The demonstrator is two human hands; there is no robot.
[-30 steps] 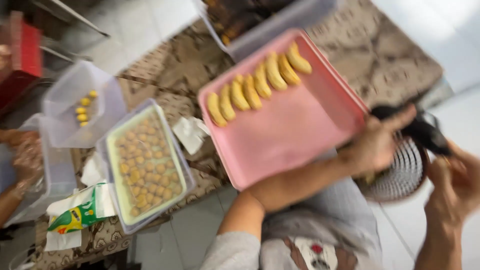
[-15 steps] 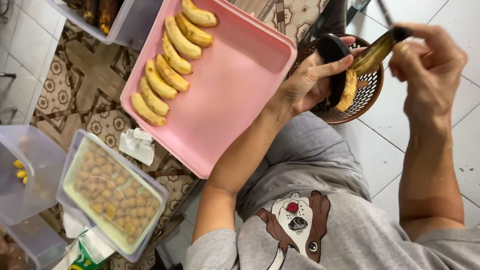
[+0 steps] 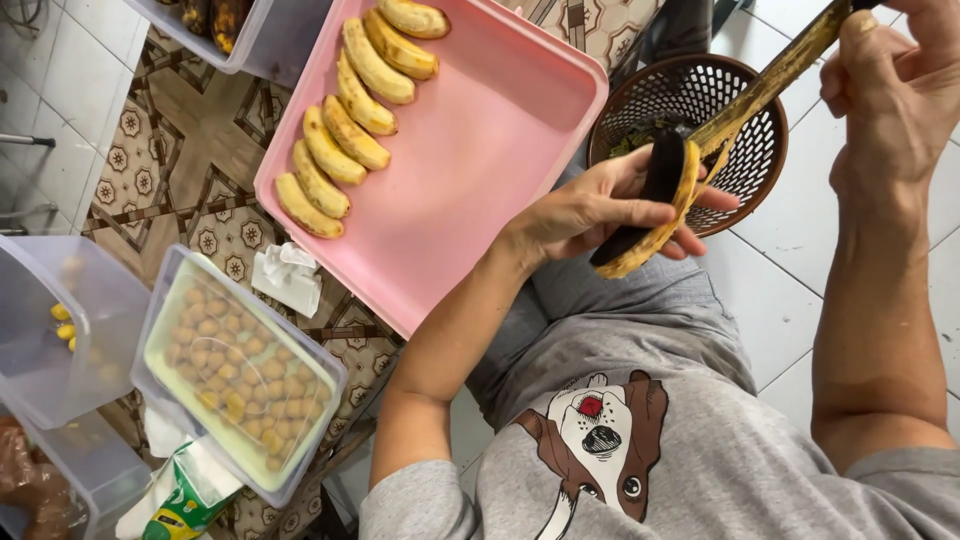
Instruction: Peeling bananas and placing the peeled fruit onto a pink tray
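Your left hand (image 3: 600,210) cups a dark-skinned banana (image 3: 655,215) in curled fingers above the brown basket (image 3: 745,160), beside the pink tray (image 3: 470,160) of peeled bananas (image 3: 350,130), while your right hand (image 3: 895,90) pinches its peel strip (image 3: 775,80), drawn up and away.

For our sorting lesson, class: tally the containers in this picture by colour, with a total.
Pink tray: 1
Brown basket: 1
Clear plastic tubs: 4
Total: 6
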